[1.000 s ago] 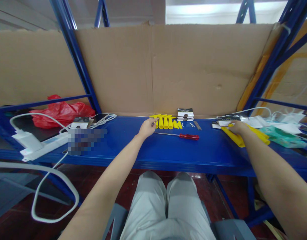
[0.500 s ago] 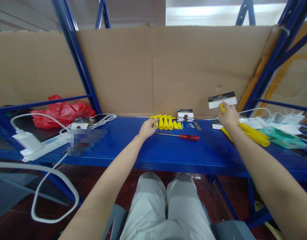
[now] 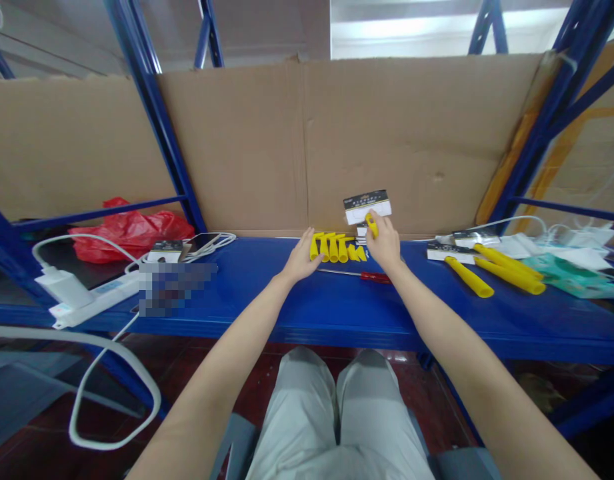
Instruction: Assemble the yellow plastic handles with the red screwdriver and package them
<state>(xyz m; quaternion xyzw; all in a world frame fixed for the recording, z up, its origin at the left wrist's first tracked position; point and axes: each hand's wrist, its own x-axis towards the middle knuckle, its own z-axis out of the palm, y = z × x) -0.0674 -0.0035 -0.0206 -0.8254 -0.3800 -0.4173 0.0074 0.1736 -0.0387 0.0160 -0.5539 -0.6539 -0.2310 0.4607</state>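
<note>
My right hand (image 3: 385, 243) grips a small yellow plastic piece (image 3: 371, 225), closed around it. A black-and-white header card (image 3: 367, 207) stands up just above those fingers. My left hand (image 3: 301, 257) rests on the bench with its fingers stretched out, along the left side of a row of yellow plastic tubes (image 3: 333, 248). Smaller yellow pieces (image 3: 357, 253) lie at the right end of that row. A red-handled screwdriver (image 3: 374, 277) lies in front, its handle end partly hidden by my right hand. Behind that hand, a stack of cards (image 3: 361, 233) shows only in part.
Several long yellow tubes (image 3: 509, 275) with header cards (image 3: 451, 253) lie to the right, beside a green package (image 3: 581, 275). A red plastic bag (image 3: 131, 230) and a white power strip (image 3: 99, 299) occupy the left. Cardboard (image 3: 237, 153) stands behind the blue bench (image 3: 337, 310).
My right hand has come left from the tubes on the right, bringing the yellow piece and card over the middle. My left hand has straightened its fingers beside the row.
</note>
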